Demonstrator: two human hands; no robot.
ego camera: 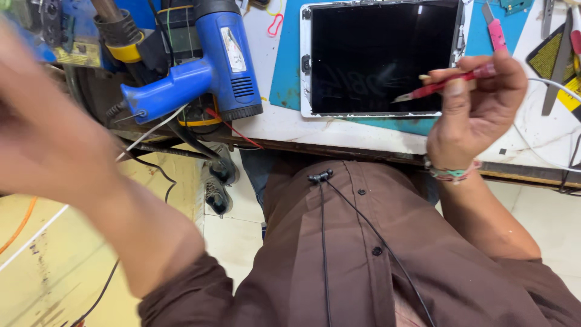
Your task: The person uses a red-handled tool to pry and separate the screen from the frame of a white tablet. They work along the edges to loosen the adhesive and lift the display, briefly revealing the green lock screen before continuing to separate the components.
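Observation:
My right hand (475, 112) holds a thin red-handled tool (445, 85) with a metal tip, its point over the lower right part of a tablet (378, 57). The tablet has a dark screen and a white frame and lies on a blue mat (290, 72) on the bench. My left hand (45, 127) is raised close to the camera at the left, blurred by motion; whether it holds anything cannot be seen. A wrist band sits on my right wrist.
A blue heat gun (209, 69) stands on the bench to the left of the tablet, with cables below it. A pink tool (496, 30) and metal tweezers (560, 60) lie at the right. A black cord hangs down my brown shirt.

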